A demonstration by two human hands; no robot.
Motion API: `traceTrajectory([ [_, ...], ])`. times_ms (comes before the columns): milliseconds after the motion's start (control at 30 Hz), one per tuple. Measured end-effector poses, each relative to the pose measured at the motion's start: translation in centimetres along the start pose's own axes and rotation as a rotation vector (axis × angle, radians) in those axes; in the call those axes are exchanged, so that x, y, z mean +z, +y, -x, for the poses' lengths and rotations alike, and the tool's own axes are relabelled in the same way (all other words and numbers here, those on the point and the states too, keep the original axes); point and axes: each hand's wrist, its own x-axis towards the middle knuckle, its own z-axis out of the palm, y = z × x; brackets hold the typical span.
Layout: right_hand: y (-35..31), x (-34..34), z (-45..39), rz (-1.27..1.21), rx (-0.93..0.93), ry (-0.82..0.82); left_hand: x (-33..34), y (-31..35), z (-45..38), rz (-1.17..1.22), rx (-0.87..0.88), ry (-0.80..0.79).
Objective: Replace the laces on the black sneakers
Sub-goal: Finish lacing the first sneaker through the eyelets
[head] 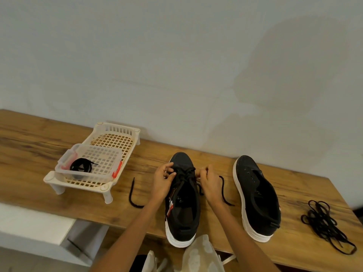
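Pale cloth [202,254] lies nearest the lens. Beyond it, the near sneaker [183,201] stands on the tabletop [39,146], long axis pointing away, heel nearest. Left hand [164,178] and right hand [208,182] flank its forward eyelets, fingers pinching the black lace [185,173]; both reach equally. An unlaced sneaker [255,197] stands to the right.

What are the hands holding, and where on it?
Both the left hand and right hand pinch the black lace, each on its own side of the left black sneaker, near the front eyelets.
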Motion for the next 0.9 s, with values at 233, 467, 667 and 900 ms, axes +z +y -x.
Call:
traceTrajectory([
  [233, 0.6, 0.0, 0.4, 0.045, -0.126, -0.103, -0.1, -0.1, -0.1, -0.018, 0.013, -0.023],
  [467, -0.2, 0.3, -0.3, 0.15, -0.037, -0.045, -0.1, 0.1, 0.2, 0.029, -0.013, -0.003],
  [667, 0.0, 0.2, 0.3, 0.046, -0.042, -0.06, -0.3, 0.1, 0.2, -0.078, 0.101, -0.077],
  [900, 0.6, 0.0, -0.6, 0.021, -0.041, -0.134, -1.0, -0.1, 0.4, -0.059, 0.125, -0.167],
])
